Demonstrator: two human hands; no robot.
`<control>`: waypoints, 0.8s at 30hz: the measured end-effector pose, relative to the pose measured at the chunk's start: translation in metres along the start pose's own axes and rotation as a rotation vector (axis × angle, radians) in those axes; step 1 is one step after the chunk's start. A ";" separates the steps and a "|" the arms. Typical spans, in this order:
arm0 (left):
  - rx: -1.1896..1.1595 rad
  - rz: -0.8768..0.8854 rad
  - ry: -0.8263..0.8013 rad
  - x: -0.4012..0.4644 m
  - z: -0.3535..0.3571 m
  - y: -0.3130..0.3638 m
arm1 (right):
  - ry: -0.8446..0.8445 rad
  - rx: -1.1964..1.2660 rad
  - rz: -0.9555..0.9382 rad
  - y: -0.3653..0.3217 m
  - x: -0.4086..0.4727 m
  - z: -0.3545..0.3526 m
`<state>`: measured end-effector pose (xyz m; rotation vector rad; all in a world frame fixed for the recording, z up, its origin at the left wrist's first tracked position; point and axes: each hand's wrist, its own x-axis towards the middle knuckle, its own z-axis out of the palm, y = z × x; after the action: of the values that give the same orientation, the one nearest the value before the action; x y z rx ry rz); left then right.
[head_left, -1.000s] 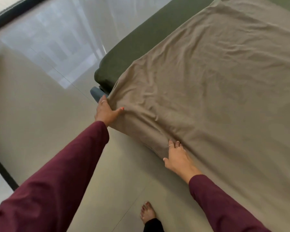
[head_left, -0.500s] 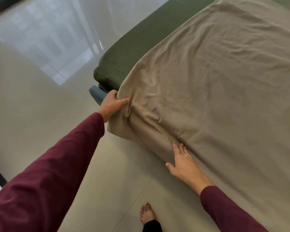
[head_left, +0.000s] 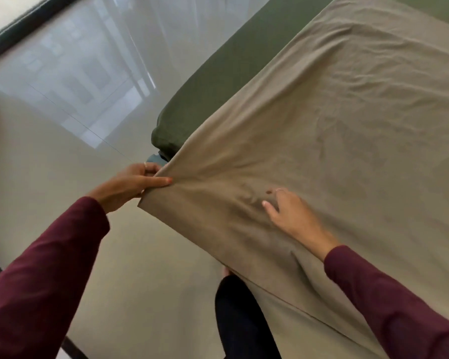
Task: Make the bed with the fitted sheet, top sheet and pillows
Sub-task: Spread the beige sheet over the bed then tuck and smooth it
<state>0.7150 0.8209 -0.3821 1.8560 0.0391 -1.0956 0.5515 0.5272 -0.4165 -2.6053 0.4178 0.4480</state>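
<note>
While your left hand [head_left: 134, 183] pinches the corner of the tan top sheet [head_left: 322, 141], folds fan out from that grip across the bed. Your right hand [head_left: 287, 212] lies on the sheet just beside it, fingers loosely curled, clenching nothing. Beyond the corner, the green fitted sheet [head_left: 218, 81] shows over the mattress, above the glossy floor [head_left: 62, 141].

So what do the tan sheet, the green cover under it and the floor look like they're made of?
Tan sheet: thin matte woven cloth, perhaps cotton; it creases finely and bunches where the left hand holds it.
Green cover: matte fabric, stretched smooth; weave unclear.
Floor: glossy hard tile, mirroring the windows, with thin joint lines.
</note>
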 end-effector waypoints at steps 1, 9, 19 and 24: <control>0.090 -0.037 0.042 0.003 -0.008 -0.009 | 0.020 -0.012 -0.025 -0.011 0.010 0.003; 0.991 -0.338 0.138 0.063 -0.033 -0.075 | -0.649 -0.301 -0.167 -0.093 0.020 0.095; 0.863 -0.005 0.175 0.150 0.003 0.022 | -0.483 0.199 -0.024 -0.085 0.096 0.014; 1.053 -0.083 0.100 0.176 -0.001 0.045 | -0.393 0.037 0.130 -0.087 0.129 0.016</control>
<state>0.8408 0.7266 -0.4726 2.8507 -0.4951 -1.1766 0.6953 0.5812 -0.4451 -2.3834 0.4546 0.9640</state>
